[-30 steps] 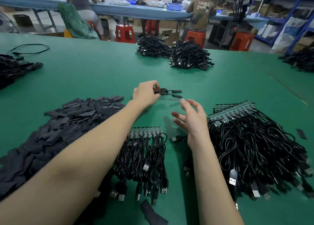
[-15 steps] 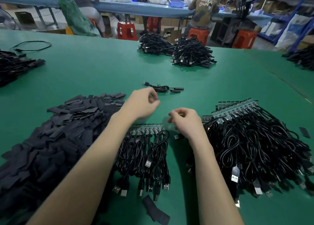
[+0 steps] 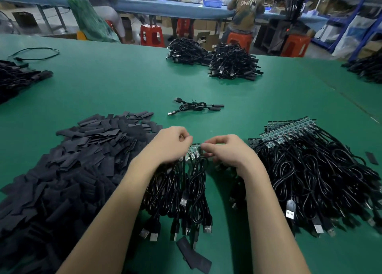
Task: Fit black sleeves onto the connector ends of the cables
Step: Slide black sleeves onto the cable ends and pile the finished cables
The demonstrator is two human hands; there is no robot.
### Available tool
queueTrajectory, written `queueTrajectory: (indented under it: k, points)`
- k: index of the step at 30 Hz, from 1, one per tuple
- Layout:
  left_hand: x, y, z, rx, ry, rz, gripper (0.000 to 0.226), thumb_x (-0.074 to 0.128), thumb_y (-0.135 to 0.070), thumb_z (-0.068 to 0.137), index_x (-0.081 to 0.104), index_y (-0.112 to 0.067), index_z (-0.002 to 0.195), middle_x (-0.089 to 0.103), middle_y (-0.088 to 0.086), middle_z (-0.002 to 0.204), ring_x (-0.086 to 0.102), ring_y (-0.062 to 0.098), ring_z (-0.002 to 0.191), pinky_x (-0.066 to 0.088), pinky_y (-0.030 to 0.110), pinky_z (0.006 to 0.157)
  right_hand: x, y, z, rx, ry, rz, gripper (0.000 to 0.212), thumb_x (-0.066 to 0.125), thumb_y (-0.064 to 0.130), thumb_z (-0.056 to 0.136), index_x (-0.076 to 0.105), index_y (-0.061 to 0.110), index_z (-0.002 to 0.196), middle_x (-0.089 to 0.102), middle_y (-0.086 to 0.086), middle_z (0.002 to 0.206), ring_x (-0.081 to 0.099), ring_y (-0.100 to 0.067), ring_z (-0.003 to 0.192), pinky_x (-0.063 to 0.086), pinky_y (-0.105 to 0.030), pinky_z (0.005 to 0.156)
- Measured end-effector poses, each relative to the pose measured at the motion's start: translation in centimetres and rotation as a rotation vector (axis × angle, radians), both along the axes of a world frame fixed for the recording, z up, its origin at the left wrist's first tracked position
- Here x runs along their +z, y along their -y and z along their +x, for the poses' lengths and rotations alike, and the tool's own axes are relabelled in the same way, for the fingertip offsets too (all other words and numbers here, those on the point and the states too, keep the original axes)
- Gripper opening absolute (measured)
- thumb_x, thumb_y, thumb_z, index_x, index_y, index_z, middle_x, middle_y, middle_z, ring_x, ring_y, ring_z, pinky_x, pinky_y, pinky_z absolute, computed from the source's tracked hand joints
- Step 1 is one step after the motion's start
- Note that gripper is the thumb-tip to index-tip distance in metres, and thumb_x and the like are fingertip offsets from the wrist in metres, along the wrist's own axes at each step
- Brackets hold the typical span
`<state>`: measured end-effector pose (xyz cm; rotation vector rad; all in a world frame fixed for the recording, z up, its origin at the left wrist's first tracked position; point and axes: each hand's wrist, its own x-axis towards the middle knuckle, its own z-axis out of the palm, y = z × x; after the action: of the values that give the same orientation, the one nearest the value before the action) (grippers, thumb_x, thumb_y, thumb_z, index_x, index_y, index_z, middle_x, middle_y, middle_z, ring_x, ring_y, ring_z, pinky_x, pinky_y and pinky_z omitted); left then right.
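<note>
Fingers of both hands, left hand (image 3: pixel 169 144) and right hand (image 3: pixel 225 149), curl onto the green connector strip (image 3: pixel 194 149) of the small cable bundle (image 3: pixel 182 191), whose cables trail toward the person. Sleeve pile (image 3: pixel 82 160) lies on the table (image 3: pixel 124 83) just left of the left hand, the nearer one for a reach; whether either hand truly pinches a connector is blurred.

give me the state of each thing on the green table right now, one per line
left hand: fingers curled at the board strip, grip blurred
right hand: fingers curled at the same strip
small cable bundle: coiled, board ends bare, unsleeved
large cable pile: heaped, board ends bare
black sleeves: loose heap, flat
finished cables: lying apart, sleeves on
</note>
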<state>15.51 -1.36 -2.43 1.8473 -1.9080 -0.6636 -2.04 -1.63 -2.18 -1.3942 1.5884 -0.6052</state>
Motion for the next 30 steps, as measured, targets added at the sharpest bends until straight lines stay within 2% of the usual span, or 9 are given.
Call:
queueTrajectory:
  k: [3, 6, 8, 11, 15, 17, 23, 27, 30]
  points:
    - [0.4, 0.2, 0.7, -0.025, -0.092, -0.035, 0.015, 0.059, -0.037, 0.096, 0.068, -0.026, 0.090, 0.067, -0.009, 0.086, 0.055, -0.003, 0.073, 0.038, 0.013, 0.063, 0.2, -0.3, -0.2, 0.023, 0.060, -0.028, 0.014, 0.083, 0.038, 0.081, 0.077, 0.026, 0.086, 0.075, 0.011, 0.071, 0.056, 0.001, 0.047, 0.037, -0.011, 0.042]
    - [0.5, 0.0, 1.2, -0.106, -0.168, -0.010, 0.012, 0.065, -0.039, 0.094, 0.070, -0.029, 0.089, 0.067, -0.012, 0.085, 0.057, -0.001, 0.071, 0.041, 0.017, 0.067, 0.3, -0.4, -0.4, 0.044, 0.152, -0.017, 0.015, 0.084, 0.039, 0.079, 0.076, 0.029, 0.086, 0.078, 0.009, 0.080, 0.059, 0.000, 0.055, 0.040, -0.016, 0.049]
    - [0.7, -0.1, 1.5, -0.171, -0.265, 0.042, 0.010, 0.072, -0.037, 0.091, 0.073, -0.027, 0.090, 0.070, -0.014, 0.079, 0.059, -0.001, 0.068, 0.043, 0.014, 0.067, 0.3, -0.5, -0.5, 0.065, 0.217, -0.006, 0.013, 0.085, 0.038, 0.077, 0.076, 0.031, 0.085, 0.078, 0.007, 0.084, 0.060, -0.003, 0.058, 0.037, -0.021, 0.054]
    - [1.1, -0.1, 2.3, -0.195, -0.412, 0.080, 0.010, 0.080, -0.031, 0.085, 0.077, -0.022, 0.089, 0.074, -0.012, 0.074, 0.062, -0.001, 0.066, 0.045, 0.010, 0.068, 0.4, -0.7, -0.7, 0.113, 0.321, 0.006, 0.011, 0.085, 0.035, 0.077, 0.077, 0.035, 0.084, 0.076, 0.006, 0.085, 0.058, -0.004, 0.059, 0.034, -0.016, 0.049]
    - [1.3, -0.2, 3.0, -0.192, -0.543, 0.108, 0.013, 0.084, -0.029, 0.079, 0.080, -0.021, 0.087, 0.078, -0.004, 0.082, 0.066, 0.002, 0.071, 0.047, 0.010, 0.069, 0.4, -0.8, -0.7, 0.157, 0.376, 0.003, 0.030, 0.088, 0.047, 0.059, 0.078, 0.032, 0.083, 0.072, 0.008, 0.083, 0.054, -0.005, 0.062, 0.033, -0.018, 0.050]
    - [1.4, -0.4, 3.1, -0.192, -0.623, 0.119, 0.018, 0.085, -0.031, 0.073, 0.080, -0.019, 0.086, 0.078, -0.002, 0.082, 0.067, 0.003, 0.072, 0.048, 0.010, 0.068, 0.3, -0.7, -0.6, 0.170, 0.391, -0.002, 0.033, 0.087, 0.048, 0.054, 0.078, 0.028, 0.079, 0.069, 0.009, 0.078, 0.051, -0.004, 0.060, 0.031, -0.018, 0.050]
    - [1.3, -0.9, 3.4, -0.280, -0.765, 0.188, 0.019, 0.083, -0.034, 0.067, 0.080, -0.022, 0.081, 0.074, -0.004, 0.079, 0.063, 0.003, 0.068, 0.047, 0.011, 0.065, 0.2, -0.6, -0.8, 0.268, 0.550, 0.093, 0.015, 0.082, 0.034, 0.064, 0.076, 0.023, 0.072, 0.052, 0.015, 0.059, 0.035, -0.001, 0.046, 0.025, -0.013, 0.041]
    - [1.3, -0.9, 3.3, -0.303, -0.806, 0.215, 0.016, 0.082, -0.032, 0.069, 0.080, -0.021, 0.082, 0.074, -0.004, 0.078, 0.064, 0.004, 0.066, 0.048, 0.013, 0.065, 0.2, -0.8, -0.6, 0.272, 0.617, 0.150, 0.006, 0.077, 0.027, 0.071, 0.077, 0.021, 0.071, 0.048, 0.016, 0.055, 0.035, 0.000, 0.044, 0.027, -0.012, 0.043]
    - [1.1, -1.1, 3.4, -0.334, -0.891, 0.241, 0.008, 0.081, -0.025, 0.075, 0.080, -0.020, 0.082, 0.074, -0.004, 0.078, 0.064, 0.005, 0.065, 0.051, 0.015, 0.064, 0.2, -1.0, 0.0, 0.255, 0.737, 0.228, 0.012, 0.073, 0.022, 0.075, 0.073, 0.016, 0.085, 0.044, 0.015, 0.050, 0.033, 0.000, 0.039, 0.026, -0.010, 0.038]
